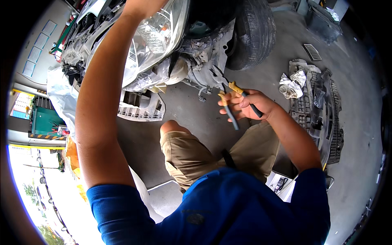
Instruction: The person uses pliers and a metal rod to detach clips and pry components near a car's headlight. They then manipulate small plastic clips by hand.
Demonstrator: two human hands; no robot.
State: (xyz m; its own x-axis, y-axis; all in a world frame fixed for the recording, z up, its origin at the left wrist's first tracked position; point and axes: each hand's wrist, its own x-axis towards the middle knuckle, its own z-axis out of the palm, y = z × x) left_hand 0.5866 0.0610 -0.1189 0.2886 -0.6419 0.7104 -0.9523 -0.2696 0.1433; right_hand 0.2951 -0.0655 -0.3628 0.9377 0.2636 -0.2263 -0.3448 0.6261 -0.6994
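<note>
My left arm reaches up past the headlamp (155,34) of a partly dismantled car; my left hand (142,5) runs out of the top edge, so its fingers are hidden. My right hand (249,104) holds long-nosed pliers (237,87) with yellow and dark grey handles spread apart. Their jaws point up toward the exposed bracket and bodywork (204,67) below the headlamp, beside a black tyre (255,34). Whether the jaws touch the bracket I cannot tell.
A pale slotted part (141,110) lies below the car. Grille panels (335,118) with crumpled white material (290,87) on them lie right on the grey floor (355,171). A dark bin (322,24) stands top right, a green cabinet (47,120) left. My knees show below.
</note>
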